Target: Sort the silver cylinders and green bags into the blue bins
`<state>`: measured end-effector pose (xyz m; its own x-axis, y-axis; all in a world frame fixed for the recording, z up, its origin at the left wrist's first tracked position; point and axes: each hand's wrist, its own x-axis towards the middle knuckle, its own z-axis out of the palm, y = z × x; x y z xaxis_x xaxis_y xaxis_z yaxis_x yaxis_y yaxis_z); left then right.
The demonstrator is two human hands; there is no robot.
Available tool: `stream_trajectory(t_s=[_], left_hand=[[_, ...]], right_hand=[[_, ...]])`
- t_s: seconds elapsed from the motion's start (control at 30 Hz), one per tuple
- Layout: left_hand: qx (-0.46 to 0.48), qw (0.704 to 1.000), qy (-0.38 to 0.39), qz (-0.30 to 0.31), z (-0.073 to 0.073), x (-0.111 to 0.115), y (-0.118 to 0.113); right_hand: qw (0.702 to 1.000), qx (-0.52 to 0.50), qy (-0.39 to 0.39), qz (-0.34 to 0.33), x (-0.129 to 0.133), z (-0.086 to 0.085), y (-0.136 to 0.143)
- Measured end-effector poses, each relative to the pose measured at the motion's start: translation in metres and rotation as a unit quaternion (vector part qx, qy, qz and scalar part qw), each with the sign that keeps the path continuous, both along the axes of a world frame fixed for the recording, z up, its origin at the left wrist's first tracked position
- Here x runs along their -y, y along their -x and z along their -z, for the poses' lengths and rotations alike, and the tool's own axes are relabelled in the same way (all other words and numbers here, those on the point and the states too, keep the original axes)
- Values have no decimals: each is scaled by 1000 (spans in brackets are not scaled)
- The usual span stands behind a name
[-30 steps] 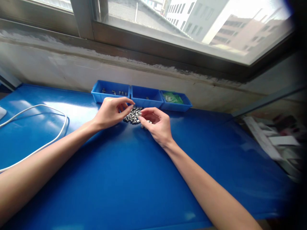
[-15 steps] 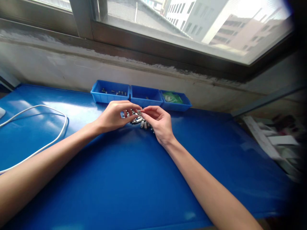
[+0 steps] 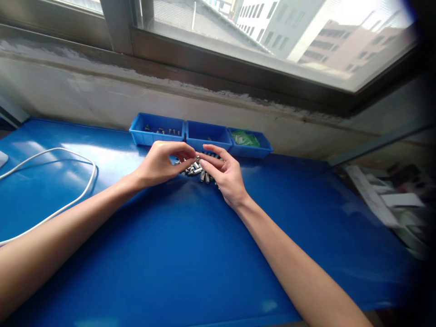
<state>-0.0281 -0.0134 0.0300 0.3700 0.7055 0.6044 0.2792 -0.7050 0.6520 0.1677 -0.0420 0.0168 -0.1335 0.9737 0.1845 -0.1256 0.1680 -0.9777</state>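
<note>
A pile of small shiny metal parts (image 3: 195,169) lies on the blue table (image 3: 177,254), partly hidden behind both hands. Just above the pile, my left hand (image 3: 170,161) pinches a tiny metal piece between thumb and fingers. The fingertips of my right hand (image 3: 226,171) meet it from the other side, thumb and a finger closed at the same piece, with the index finger raised. The exact shape of the held piece is too small to make out.
Behind the hands stand three joined blue bins: the left bin (image 3: 139,137) and the middle bin (image 3: 204,145) hold small metal parts, the right bin (image 3: 252,151) a green bag. A white cable (image 3: 76,200) curves at the left. Window and wall rise behind.
My right index finger has lifted away from the held piece. The fingers of my left hand have drawn closer together; both hands remain in nearly the same place.
</note>
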Motion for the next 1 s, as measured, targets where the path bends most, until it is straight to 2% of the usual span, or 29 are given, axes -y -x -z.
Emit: stream_trajectory(t_s=[0.1, 0.2, 0.27, 0.33, 0.4, 0.5, 0.63, 0.8, 1.0], left_hand=[[36, 998, 48, 16, -1, -1, 0], [77, 994, 68, -43, -2, -7, 4], [119, 982, 79, -125, 0, -14, 9], [165, 964, 98, -186, 3, -21, 15], [205, 948, 116, -214, 7, -28, 20], [253, 932, 145, -218, 11, -33, 24], [262, 932, 149, -203, 10, -30, 19], [208, 948, 144, -192, 5, -23, 13], [165, 960, 129, -187, 5, -21, 13]], right_hand=[[998, 44, -33, -3, 0, 1, -2], [977, 172, -120, 39, 1, 3, -6], [931, 288, -214, 62, 2, 4, -9], [871, 383, -303, 53, 3, 6, -10], [820, 446, -357, 28, 4, 7, -11], [772, 504, -388, 5, 5, 10, -10], [753, 520, -403, 5, 5, 11, -9], [747, 530, -401, 16, 4, 11, -8], [725, 549, -416, 24, 4, 11, -8]])
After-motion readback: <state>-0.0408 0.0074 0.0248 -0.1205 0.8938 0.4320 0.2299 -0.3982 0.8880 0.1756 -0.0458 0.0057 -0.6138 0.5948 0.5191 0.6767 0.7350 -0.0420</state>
